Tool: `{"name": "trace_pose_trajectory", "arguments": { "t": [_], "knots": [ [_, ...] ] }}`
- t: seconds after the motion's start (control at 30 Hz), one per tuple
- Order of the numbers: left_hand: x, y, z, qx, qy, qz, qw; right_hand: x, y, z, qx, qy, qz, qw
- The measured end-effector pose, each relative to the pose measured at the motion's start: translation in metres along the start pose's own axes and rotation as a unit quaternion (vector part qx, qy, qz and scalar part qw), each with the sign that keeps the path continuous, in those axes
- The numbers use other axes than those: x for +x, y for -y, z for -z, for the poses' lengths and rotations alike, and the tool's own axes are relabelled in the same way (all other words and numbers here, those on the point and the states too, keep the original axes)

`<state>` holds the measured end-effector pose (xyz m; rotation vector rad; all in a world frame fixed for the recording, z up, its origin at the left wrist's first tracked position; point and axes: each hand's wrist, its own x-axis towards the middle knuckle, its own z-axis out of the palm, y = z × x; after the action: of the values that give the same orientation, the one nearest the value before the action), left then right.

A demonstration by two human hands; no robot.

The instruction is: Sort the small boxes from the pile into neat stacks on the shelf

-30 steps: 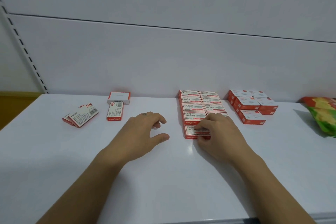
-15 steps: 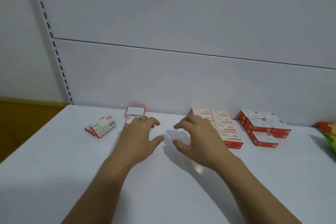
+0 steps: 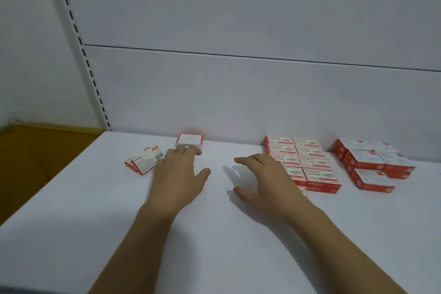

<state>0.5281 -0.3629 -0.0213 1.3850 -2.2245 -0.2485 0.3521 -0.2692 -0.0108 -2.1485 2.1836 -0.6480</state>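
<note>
Shelf (image 3: pixel 238 258): white, carries all boxes.
Left hand (image 3: pixel 177 178): grip spread, fingertips at a loose box (image 3: pixel 190 141) by the back wall.
Right hand (image 3: pixel 268 182): grip released, empty.
Neat rows (image 3: pixel 307 162): just beside right hand.

wall: white panels (image 3: pixel 238 19); upright: slotted strip (image 3: pixel 78 38) | floor: yellow-brown (image 3: pixel 35 157)

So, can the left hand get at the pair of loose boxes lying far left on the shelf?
Probably yes: the left hand is open, holds nothing, and lies just right of the loose pair, with only bare shelf between.
</note>
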Motion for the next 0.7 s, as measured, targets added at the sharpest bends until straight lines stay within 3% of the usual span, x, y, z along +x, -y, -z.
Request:
{"name": "trace_pose_trajectory", "arguments": {
  "t": [0.13, 0.33, 0.47, 0.7],
  "knots": [
    [0.003, 0.009, -0.001, 0.051, -0.023, 0.06, 0.997, 0.0, 0.002, 0.0, 0.02, -0.008, 0.008, 1.0],
    [0.001, 0.01, -0.012, 0.166, 0.048, 0.087, 0.981, -0.003, 0.009, -0.004, 0.061, 0.025, 0.014, 0.998],
    [0.005, 0.009, -0.01, 0.108, 0.012, 0.079, 0.991, -0.002, 0.013, -0.005, 0.081, 0.025, 0.008, 0.996],
    [0.003, 0.002, -0.013, -0.043, 0.02, 0.045, 0.998, -0.001, 0.011, -0.007, 0.095, 0.016, -0.009, 0.995]
  ]
}}
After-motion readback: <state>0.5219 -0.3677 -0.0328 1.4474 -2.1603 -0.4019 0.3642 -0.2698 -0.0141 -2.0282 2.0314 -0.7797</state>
